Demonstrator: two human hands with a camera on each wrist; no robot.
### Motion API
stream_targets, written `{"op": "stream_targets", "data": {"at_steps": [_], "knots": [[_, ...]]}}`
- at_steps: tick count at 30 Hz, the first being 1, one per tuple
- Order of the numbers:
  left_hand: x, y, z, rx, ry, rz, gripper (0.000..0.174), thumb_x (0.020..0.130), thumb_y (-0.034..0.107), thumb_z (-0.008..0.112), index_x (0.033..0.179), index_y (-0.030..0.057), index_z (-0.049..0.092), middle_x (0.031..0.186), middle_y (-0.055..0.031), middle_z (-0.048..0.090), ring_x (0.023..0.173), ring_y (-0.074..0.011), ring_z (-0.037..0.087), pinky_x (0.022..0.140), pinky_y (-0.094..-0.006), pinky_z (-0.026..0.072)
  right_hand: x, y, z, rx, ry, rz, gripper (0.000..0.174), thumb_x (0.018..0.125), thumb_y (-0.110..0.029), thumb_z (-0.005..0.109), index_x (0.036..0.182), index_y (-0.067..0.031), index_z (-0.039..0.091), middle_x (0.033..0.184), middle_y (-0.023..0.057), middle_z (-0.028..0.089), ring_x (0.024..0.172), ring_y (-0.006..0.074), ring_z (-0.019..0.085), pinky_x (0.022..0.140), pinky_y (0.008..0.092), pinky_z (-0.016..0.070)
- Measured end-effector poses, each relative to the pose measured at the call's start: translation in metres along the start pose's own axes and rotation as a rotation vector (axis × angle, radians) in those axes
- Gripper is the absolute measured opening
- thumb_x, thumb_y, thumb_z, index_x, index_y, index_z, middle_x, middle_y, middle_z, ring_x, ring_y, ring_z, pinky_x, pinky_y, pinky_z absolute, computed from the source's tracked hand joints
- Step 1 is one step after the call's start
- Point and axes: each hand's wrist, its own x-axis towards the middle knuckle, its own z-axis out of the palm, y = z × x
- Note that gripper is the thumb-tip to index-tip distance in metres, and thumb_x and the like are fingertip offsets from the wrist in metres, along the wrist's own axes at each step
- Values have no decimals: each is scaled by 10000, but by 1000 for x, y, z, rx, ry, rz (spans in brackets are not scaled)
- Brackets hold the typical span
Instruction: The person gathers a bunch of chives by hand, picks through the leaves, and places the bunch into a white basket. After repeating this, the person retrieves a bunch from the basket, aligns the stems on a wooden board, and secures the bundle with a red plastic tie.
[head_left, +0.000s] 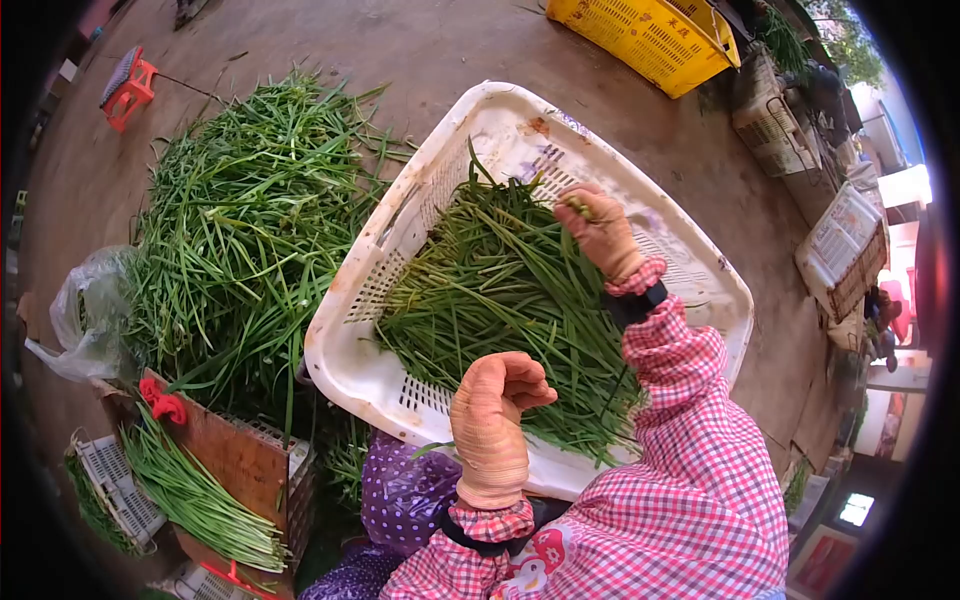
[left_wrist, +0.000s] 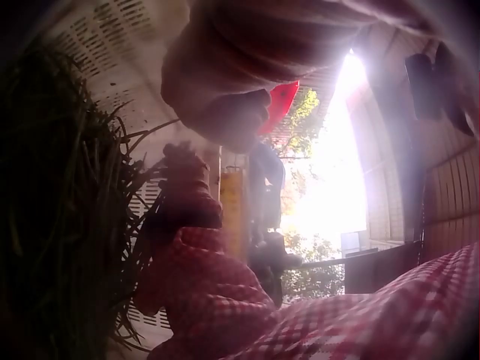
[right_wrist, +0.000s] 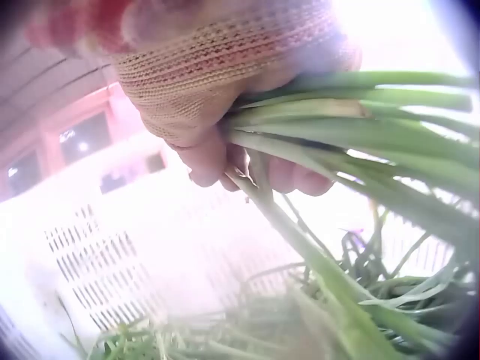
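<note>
My right hand [head_left: 597,235], in a knit glove, grips a bunch of garlic chives [right_wrist: 360,124] over the far right part of a white plastic basket [head_left: 345,300]. Their cut ends poke out of the fist in the head view, and the long flat leaves fan away from the fingers in the right wrist view. Loosely curled, my left hand [head_left: 492,425] hovers above the basket's near side with nothing showing in its fingers. Beneath both hands, a thick layer of loose chives [head_left: 500,300] covers the basket floor.
A large heap of chives [head_left: 235,220] lies on the ground left of the basket. Tidier chives [head_left: 200,490] rest by a wooden board [head_left: 235,450] at lower left. A yellow crate [head_left: 650,45] stands beyond the basket, a red stool [head_left: 128,95] at far left.
</note>
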Motion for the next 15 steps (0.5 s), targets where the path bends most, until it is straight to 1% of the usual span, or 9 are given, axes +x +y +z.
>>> {"op": "stream_targets", "data": {"at_steps": [1,2,3,5,6,8,11,13,15], "knots": [[0,0,0,3,1,7,343,939,326,478,918,4,595,821,-93,610,710,-186,597,661,-350,542,-8,-17,-14,-322,75,-181,121,859,-90,630,958,-23,618,891,45,597,871,151,577,744,243,493],[-1,0,-1,-4,5,9,334,938,319,483,913,6,597,820,-92,610,708,-185,596,660,-351,544,-15,-24,-29,-24,151,-8,176,880,-168,624,975,-20,620,845,32,614,840,140,584,758,239,485],[-1,1,-1,-5,-1,10,334,938,319,483,913,6,597,820,-92,610,708,-185,596,660,-351,544,-18,-32,-43,40,190,-64,140,895,-168,608,929,-32,616,773,12,612,750,125,588,705,240,488],[-2,0,-1,-24,1,17,330,935,316,490,912,5,597,820,-94,610,709,-186,595,661,-353,545,-32,-70,-57,225,267,141,105,896,-136,601,862,-37,595,745,-2,593,669,108,572,639,242,487],[-2,1,-1,-26,-4,15,330,935,316,490,912,5,597,820,-94,610,709,-186,595,661,-353,545,-34,-88,-58,220,270,138,105,896,-136,601,862,-37,595,745,-2,593,669,108,572,639,242,487],[-3,1,0,-32,-8,23,330,932,316,496,912,2,597,816,-98,609,707,-190,596,658,-356,547,-35,-111,-57,-119,174,332,79,871,-80,617,816,-47,571,726,-26,559,631,81,542,588,234,470],[-3,1,1,-46,-10,19,330,931,315,498,911,1,597,808,-104,607,700,-196,597,652,-361,547,-27,-82,-29,-415,-14,134,115,801,-40,683,854,-44,581,725,-58,520,685,62,498,606,227,431],[-4,1,2,-39,-5,18,330,931,314,498,906,-1,594,801,-108,605,692,-200,597,649,-363,547,-10,-35,-6,-446,-41,175,155,795,-87,692,905,-51,589,753,-31,581,717,109,544,655,261,456],[-4,1,1,-35,13,1,333,931,315,497,897,-3,588,798,-112,603,690,-202,598,645,-362,547,18,62,2,-490,-117,272,161,845,-146,638,974,-55,605,829,37,620,761,159,576,734,289,494]]}}
